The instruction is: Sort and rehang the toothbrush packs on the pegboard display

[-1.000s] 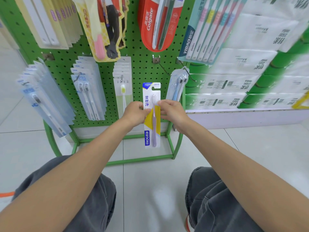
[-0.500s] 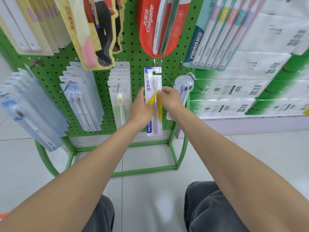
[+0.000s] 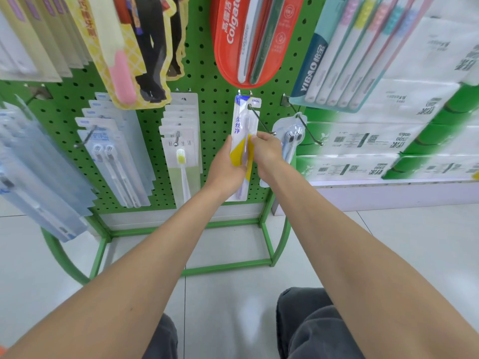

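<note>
A white, blue and yellow toothbrush pack [image 3: 243, 120] with a purple brush hangs upright against the green pegboard [image 3: 215, 120]. Its top hole sits over a metal peg [image 3: 260, 120] that sticks out toward me. My left hand [image 3: 226, 167] grips the pack's left edge at mid-height. My right hand [image 3: 267, 152] pinches its right edge. Both hands hide the pack's lower half.
Hanging on neighbouring pegs are a clear pack [image 3: 289, 141] on the right, a yellow-brush pack stack [image 3: 181, 149] on the left and twin-brush packs [image 3: 114, 159] further left. A red Colgate pack [image 3: 248, 37] hangs above. Tissue packs [image 3: 388, 141] fill the right shelf.
Both hands lifted the pack from waist height up to the pegboard and slid its top hole onto the peg. The camera moved closer to the display.
</note>
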`<action>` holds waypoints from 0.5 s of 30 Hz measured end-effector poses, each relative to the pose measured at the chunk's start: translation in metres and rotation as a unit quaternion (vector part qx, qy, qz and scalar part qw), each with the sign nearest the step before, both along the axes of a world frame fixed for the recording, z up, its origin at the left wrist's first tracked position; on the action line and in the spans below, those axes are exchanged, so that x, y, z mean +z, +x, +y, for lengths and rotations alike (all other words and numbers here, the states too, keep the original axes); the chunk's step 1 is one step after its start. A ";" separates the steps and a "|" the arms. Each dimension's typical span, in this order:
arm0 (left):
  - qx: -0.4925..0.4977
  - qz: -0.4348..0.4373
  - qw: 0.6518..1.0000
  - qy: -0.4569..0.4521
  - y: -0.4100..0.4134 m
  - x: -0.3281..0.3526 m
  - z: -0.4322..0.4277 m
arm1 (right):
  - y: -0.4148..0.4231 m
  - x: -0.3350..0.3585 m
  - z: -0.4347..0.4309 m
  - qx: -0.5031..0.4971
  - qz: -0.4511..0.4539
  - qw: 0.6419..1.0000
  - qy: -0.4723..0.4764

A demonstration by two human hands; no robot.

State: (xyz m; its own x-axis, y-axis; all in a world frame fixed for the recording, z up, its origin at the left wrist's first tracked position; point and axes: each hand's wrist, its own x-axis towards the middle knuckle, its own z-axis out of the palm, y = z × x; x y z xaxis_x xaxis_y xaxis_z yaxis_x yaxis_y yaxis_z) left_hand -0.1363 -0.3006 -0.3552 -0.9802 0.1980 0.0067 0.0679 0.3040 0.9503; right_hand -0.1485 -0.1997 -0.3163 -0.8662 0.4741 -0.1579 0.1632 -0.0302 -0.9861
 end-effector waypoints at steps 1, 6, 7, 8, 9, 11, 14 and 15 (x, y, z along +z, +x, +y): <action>-0.005 -0.002 1.000 0.002 -0.002 -0.002 0.000 | 0.001 -0.001 -0.001 0.004 -0.009 1.000 0.007; -0.026 -0.009 1.000 0.002 0.002 0.001 -0.003 | 0.007 0.000 -0.005 0.031 -0.023 0.999 0.014; -0.027 -0.010 1.000 -0.004 0.004 0.002 -0.004 | 0.007 0.000 -0.007 0.039 -0.031 0.999 0.018; -0.031 -0.013 0.999 -0.014 0.006 0.005 -0.005 | 0.007 -0.001 -0.009 0.045 -0.040 0.998 0.025; -0.036 -0.014 0.999 -0.023 0.009 0.009 -0.006 | 0.009 0.000 -0.012 0.053 -0.052 0.997 0.035; -0.044 -0.015 0.998 -0.034 0.014 0.014 -0.009 | 0.012 0.000 -0.015 0.072 -0.072 0.994 0.047; -0.040 -0.012 0.998 -0.052 0.015 0.014 -0.012 | 0.021 0.002 -0.014 0.117 -0.091 0.987 0.058; -0.041 -0.008 0.997 -0.060 0.014 0.012 -0.012 | 0.024 0.001 -0.012 0.129 -0.101 0.985 0.060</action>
